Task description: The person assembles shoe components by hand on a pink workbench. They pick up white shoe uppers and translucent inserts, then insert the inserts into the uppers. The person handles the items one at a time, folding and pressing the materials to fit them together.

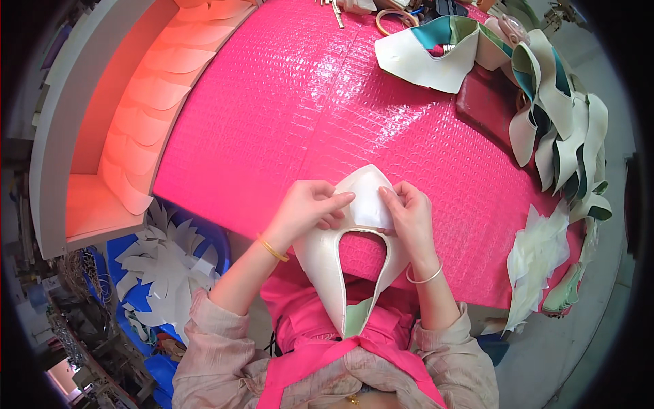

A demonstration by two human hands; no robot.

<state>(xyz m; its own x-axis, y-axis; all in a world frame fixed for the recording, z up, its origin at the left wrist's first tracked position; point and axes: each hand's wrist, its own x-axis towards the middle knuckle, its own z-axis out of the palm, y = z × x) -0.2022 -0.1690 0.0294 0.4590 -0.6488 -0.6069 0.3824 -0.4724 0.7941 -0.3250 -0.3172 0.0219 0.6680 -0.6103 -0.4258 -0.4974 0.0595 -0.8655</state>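
A white shelf unit [54, 136] is seen at the left of the table, and a row of overlapping pale cut pieces [146, 102] is stacked inside its compartment; their number cannot be told. Below it, a blue bin [197, 235] is filled with white pointed cut-outs [160, 273], too many to count.

One cream shoe upper [354, 238], U-shaped with a green lining at its lower end, is held at the near edge of the table, over the person's lap. It is pinched from both sides: the left hand [310, 211] has its thumb and fingertips pressed on the white patch at the toe, and the right hand [409, 211] grips the same patch with curled fingers. One bangle is worn on each wrist.

The table is covered by a glossy pink textured sheet [293, 116]. A pile of finished uppers [565, 129] is draped along the right edge, and a heap of white patches [538, 255] lies near it.
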